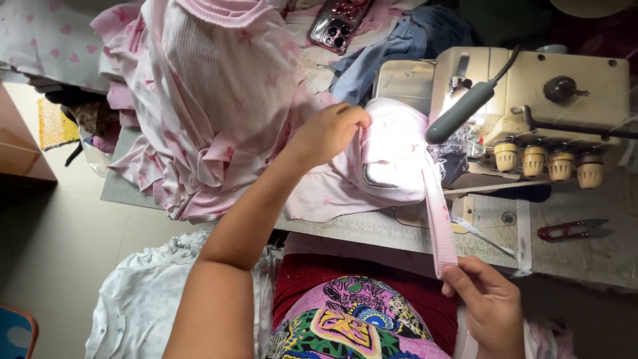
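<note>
My left hand (329, 133) pinches the edge of a pink ribbed garment piece (392, 153) lying on the bed of a cream sewing machine (531, 100), under its bright lamp. A long pink ribbed strip (438, 219) runs from that piece down toward me. My right hand (488, 302) grips the strip's lower end near my lap, below the table edge. Both hands keep the strip stretched between the machine and my body.
A tall heap of pink patterned fabric (206, 100) covers the table's left side. A phone in a clear case (339, 23) lies on the pile at the back. Red thread snips (571, 231) rest on the table at right. White cloth (153, 299) hangs at lower left.
</note>
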